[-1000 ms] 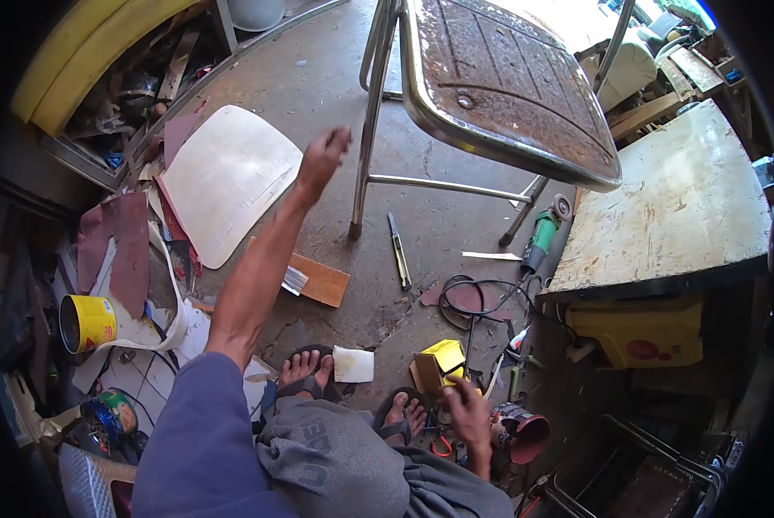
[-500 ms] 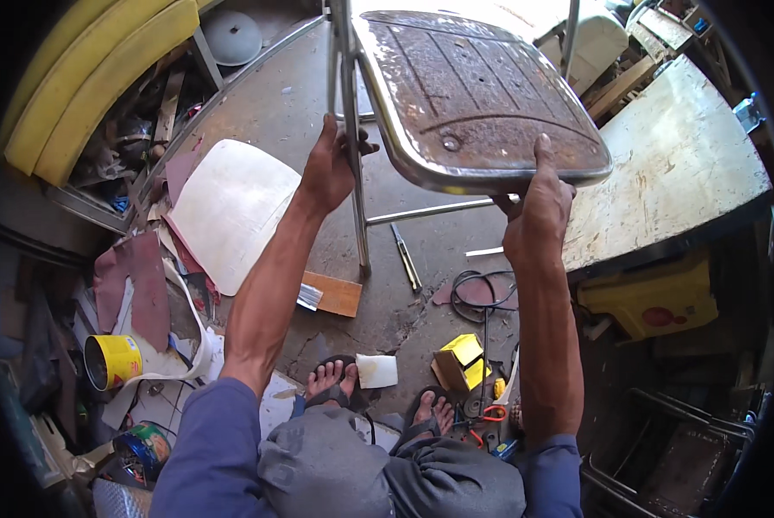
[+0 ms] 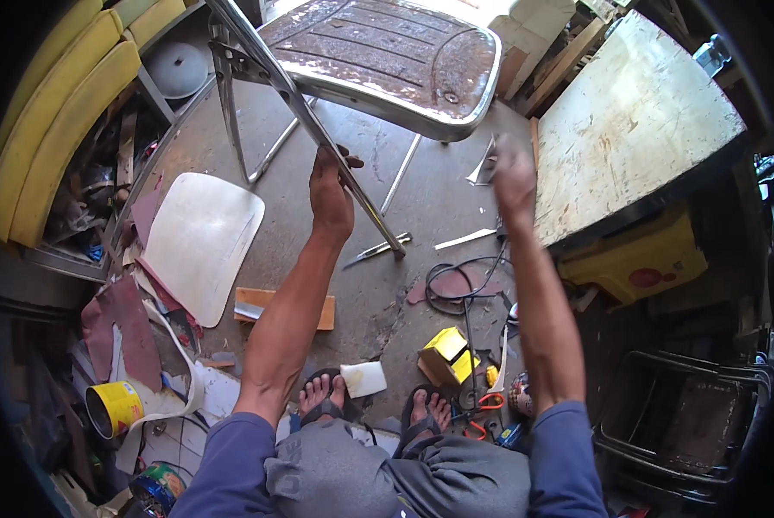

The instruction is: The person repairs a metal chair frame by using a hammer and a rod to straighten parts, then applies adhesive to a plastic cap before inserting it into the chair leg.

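In front of me a folding chair (image 3: 387, 43) with a shiny metal frame stands tilted; its bare seat pan is brown with rust. My left hand (image 3: 331, 194) is closed around one of the chair's front tubes, fingers passing behind the metal. My right hand (image 3: 514, 181) is off the seat, to the right of its front corner, and smeared by motion, so its fingers do not show clearly. A knife-like tool (image 3: 378, 250) lies on the floor by the foot of the tube. Left of the chair rests a white seat panel (image 3: 201, 246).
A worn white tabletop (image 3: 637, 129) stands at the right, a yellow container (image 3: 641, 259) beneath it. A black cable (image 3: 456, 293), yellow box (image 3: 447, 354) and orange-handled scissors (image 3: 490, 401) lie near my feet. Yellow tin (image 3: 115, 407) and scraps are at the left.
The chair has swung round and shifted left, its seat corner now pointing right. My right hand has let go of the seat edge; my left hand stays on the tube, which now slants.
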### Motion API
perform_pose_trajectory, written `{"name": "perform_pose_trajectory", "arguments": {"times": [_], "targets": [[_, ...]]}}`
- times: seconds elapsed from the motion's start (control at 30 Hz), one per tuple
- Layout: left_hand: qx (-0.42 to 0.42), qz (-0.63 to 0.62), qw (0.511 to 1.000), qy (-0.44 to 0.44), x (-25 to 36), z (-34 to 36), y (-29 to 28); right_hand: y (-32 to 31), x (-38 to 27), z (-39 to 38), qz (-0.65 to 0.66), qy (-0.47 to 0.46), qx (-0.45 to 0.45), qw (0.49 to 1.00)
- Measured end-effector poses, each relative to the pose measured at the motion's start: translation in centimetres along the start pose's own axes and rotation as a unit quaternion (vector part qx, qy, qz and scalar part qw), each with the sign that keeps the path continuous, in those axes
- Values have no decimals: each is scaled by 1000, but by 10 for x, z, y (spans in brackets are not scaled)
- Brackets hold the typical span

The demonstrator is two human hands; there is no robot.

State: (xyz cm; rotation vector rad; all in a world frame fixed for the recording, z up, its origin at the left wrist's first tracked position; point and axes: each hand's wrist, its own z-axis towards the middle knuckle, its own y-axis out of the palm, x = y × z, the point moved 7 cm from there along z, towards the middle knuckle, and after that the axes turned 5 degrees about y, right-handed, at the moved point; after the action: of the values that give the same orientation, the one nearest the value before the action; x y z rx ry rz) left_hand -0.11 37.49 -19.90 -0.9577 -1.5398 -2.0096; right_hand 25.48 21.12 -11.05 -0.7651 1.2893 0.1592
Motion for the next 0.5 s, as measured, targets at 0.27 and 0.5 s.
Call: {"name": "perform_pose_trajectory", "arguments": {"times": [0.27, 0.5], "targets": [[-36, 379, 921, -78, -27, -44, -61, 150, 171, -87, -295, -115, -241, 917], [-23, 390, 886, -252, 12, -221, -135, 156, 214, -63, -339, -146, -315, 875]]}}
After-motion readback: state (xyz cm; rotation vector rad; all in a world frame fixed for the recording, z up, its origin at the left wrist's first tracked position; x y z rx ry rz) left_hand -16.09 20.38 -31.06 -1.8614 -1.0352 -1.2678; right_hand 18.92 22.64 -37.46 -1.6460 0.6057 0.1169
